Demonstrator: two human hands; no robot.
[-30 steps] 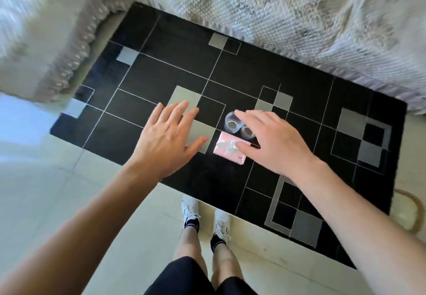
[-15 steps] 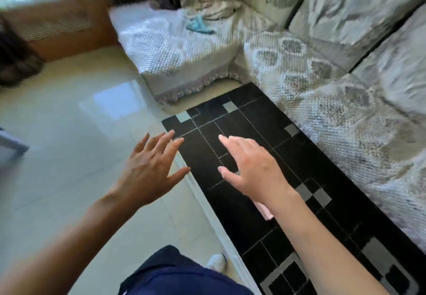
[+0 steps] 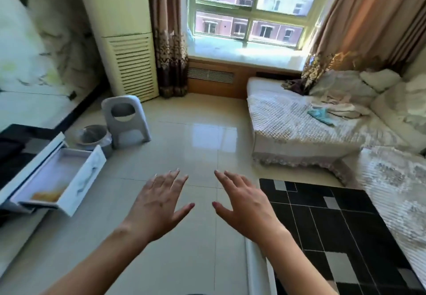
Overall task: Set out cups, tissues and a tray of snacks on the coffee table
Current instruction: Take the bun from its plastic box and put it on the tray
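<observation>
Two empty hands, left hand (image 3: 159, 205) and right hand (image 3: 245, 205), hang spread over the floor (image 3: 202, 138) as the person turns from the tabletop (image 3: 341, 225) toward the room. A second ago the right hand rested on the tissues beside two cups; both are now out of view. An open drawer (image 3: 57, 177) at left holds something yellow, possibly snacks; fetching the tray looks next.

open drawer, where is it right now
In the head view the open drawer juts out at the far left, beyond the left hand, with the trash bin just behind it.
</observation>
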